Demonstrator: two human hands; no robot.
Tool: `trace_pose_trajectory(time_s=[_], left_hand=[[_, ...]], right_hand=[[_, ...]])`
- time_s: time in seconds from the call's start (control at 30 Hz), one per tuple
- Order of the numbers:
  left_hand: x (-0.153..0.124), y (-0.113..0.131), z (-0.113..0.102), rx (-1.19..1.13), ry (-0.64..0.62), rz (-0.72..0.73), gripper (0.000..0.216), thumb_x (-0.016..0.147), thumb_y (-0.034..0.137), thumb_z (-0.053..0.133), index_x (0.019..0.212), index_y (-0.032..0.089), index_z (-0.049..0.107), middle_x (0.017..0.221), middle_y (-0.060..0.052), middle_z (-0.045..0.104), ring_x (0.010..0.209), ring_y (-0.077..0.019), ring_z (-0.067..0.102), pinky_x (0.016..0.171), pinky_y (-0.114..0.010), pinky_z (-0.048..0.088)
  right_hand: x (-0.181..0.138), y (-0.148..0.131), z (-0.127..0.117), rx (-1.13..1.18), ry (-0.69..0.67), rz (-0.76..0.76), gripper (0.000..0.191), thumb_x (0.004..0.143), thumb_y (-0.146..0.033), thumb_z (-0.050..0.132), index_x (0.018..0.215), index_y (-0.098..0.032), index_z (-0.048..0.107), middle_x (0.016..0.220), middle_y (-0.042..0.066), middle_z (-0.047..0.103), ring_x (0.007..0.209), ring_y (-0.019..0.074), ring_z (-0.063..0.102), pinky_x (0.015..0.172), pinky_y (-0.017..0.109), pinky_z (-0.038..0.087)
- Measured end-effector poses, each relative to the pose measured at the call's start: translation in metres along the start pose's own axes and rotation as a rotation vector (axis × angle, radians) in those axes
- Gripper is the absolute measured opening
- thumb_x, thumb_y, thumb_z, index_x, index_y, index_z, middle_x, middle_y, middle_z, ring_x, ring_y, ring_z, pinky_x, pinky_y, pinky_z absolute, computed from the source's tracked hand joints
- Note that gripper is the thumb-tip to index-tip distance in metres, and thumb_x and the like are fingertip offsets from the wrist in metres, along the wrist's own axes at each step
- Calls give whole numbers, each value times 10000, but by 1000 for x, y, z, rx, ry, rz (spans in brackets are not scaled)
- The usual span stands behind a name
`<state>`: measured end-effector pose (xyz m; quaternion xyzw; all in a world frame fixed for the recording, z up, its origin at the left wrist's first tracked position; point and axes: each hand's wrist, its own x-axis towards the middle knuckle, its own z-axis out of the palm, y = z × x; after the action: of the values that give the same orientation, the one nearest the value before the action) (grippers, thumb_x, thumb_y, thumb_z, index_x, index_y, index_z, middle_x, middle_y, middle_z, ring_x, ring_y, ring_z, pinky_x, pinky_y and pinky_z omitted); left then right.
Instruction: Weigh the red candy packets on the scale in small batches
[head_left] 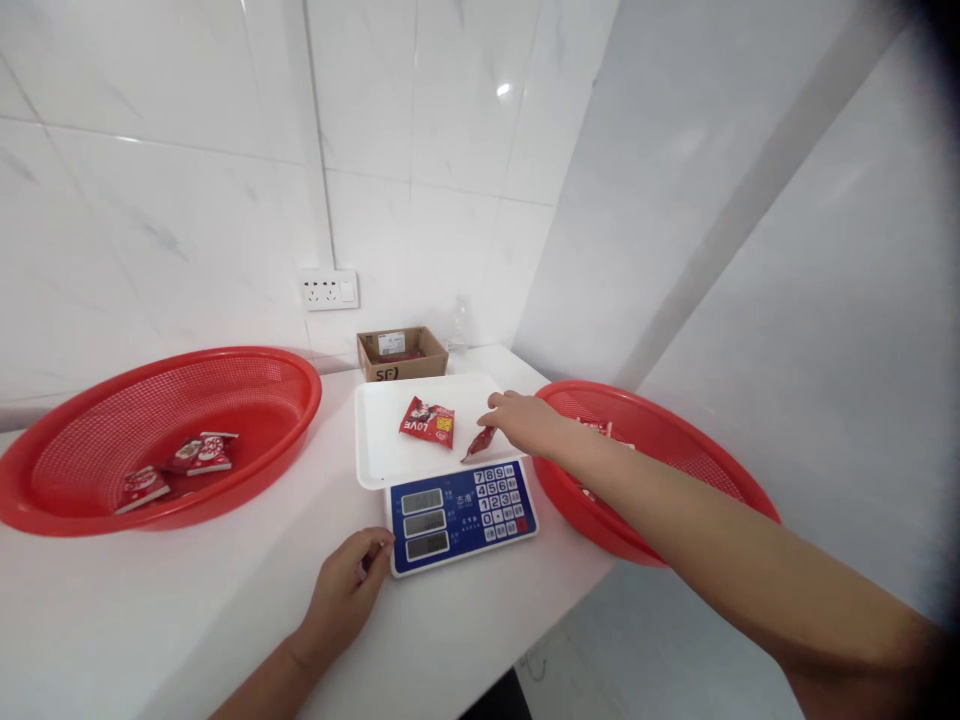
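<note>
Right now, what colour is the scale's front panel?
Blue front panel with white keys; the head view shows it clearly.

Scale [450, 480] between two baskets [161, 440], box [403, 353] behind

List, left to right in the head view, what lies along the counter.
left red basket → left hand → LOVE packet → small red packet → right hand pinching it → right red basket

The scene is bright and evenly lit, with one small glare spot on the wall tiles [502, 90]. Shadows are soft. The right edge is dark and slightly blurred, and straight lines bend near the borders.
</note>
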<state>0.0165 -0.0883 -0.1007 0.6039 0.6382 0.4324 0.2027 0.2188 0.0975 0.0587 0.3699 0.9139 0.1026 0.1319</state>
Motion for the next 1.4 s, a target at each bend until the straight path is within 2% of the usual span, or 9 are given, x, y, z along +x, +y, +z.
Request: trace_pose_trajectory(time_s=[0.13,0.33,0.53,0.67,0.8,0.9,1.03,1.23,1.4], left_hand=[[0,-2,1,-4,-5,-2,234,848,358,428,885,212,607,619,30,544,577,-130,515,542,-226,435],[0,-2,1,-12,-5,-11,234,853,358,425,894,214,606,620,32,538,572,-128,509,537,-223,425],[-2,-3,2,-14,-6,-15,225,850,360,433,888,213,600,638,28,556,591,-130,523,558,-222,435],[-2,-7,4,-14,-14,-3,220,859,354,421,880,218,593,647,29,569,595,-128,532,569,-221,438],[-2,-6,3,-12,-16,-7,222,860,361,419,884,218,587,653,29,577,600,-127,535,569,-219,437],[-1,-2,2,-5,-8,-12,214,851,362,425,854,220,585,637,30,567,589,-127,528,559,-216,435],[0,0,1,-6,-10,-16,228,850,377,422,845,223,590,632,28,560,584,-129,525,543,-213,432],[0,0,1,-13,-18,-30,240,849,391,421,863,222,590,619,30,548,580,-133,522,536,-216,430],[0,3,-1,-3,-19,-41,253,851,405,412,844,221,585,639,25,560,589,-134,527,548,-221,441]], right_hand=[[1,-1,3,-41,22,-4,439,859,-63,402,1174,-290,608,1095,104,578,982,244,550,640,279,426],[-1,-9,14,-149,130,-22,390,873,-76,387,1211,-187,547,1137,155,548,1014,293,509,696,352,437],[-7,-16,29,-231,174,-72,417,879,-90,386,1272,-192,479,1131,150,559,979,287,529,675,348,446],[-5,-15,30,-72,147,-45,428,874,-85,406,1271,-223,485,1158,127,559,999,261,531,681,307,450],[9,-5,25,388,235,73,451,853,-73,453,1278,-217,492,1144,114,582,1055,238,528,817,324,437],[24,5,23,588,290,148,429,888,-142,436,1313,-198,443,1189,103,577,1049,199,556,882,315,437],[35,13,30,714,235,199,461,916,-200,385,1374,-171,339,1221,110,579,891,140,641,756,273,523],[24,5,42,743,148,87,357,806,-157,556,1157,-186,611,1237,66,600,1144,213,541,990,338,401],[9,16,38,754,156,40,363,829,-195,531,1186,-206,598,1258,32,589,1167,186,525,1010,300,376]])
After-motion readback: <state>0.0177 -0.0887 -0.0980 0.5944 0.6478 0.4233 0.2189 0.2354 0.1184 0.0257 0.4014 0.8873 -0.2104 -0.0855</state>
